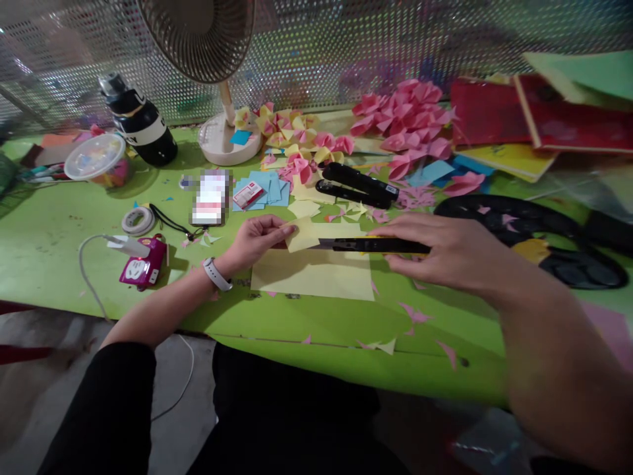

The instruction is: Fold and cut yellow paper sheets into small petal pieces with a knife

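Note:
My right hand (pixel 440 254) is closed around a black and yellow utility knife (pixel 366 245), which points left with its blade out. The blade tip reaches the folded-up part of a pale yellow paper (pixel 302 236). My left hand (pixel 260 241) pinches that raised part between thumb and fingers. Beneath both hands a larger yellow paper sheet (pixel 311 276) lies flat on the green table (pixel 217 303). I cannot tell whether the raised part is still joined to it.
Behind my hands are a black stapler (pixel 359 185), a staple box (pixel 248 194), a phone (pixel 210 198) and pink paper petals (pixel 400 122). Farther back stand a fan (pixel 230 142) and a bottle (pixel 143 125). A purple power socket (pixel 143 264) lies left; paper scraps dot the tabletop.

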A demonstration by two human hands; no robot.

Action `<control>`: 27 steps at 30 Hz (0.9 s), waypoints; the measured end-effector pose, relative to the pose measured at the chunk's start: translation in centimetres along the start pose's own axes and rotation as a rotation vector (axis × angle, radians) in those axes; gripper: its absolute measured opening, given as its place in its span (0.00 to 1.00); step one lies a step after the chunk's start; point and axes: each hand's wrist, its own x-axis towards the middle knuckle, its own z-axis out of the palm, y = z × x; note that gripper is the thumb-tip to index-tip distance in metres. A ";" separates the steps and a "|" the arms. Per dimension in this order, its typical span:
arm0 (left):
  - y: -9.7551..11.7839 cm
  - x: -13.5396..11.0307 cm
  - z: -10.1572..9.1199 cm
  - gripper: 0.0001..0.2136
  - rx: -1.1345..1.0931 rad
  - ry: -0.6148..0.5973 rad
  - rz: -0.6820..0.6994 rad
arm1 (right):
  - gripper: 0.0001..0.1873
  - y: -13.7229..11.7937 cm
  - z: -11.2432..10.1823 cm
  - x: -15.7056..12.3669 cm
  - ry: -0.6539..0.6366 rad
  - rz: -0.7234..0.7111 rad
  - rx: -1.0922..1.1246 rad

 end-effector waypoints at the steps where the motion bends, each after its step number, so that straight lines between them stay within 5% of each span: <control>1: -0.1 0.0 0.0 0.16 -0.006 0.005 0.001 | 0.20 -0.1 0.0 0.1 0.002 -0.004 0.005; 21: -0.1 0.1 0.3 0.21 -0.096 0.049 -0.044 | 0.20 -0.9 1.7 1.0 -0.092 -0.201 0.161; 27: 1.0 1.0 -1.1 0.14 -0.059 0.082 -0.125 | 0.21 0.6 -0.4 0.8 -0.166 -0.113 0.151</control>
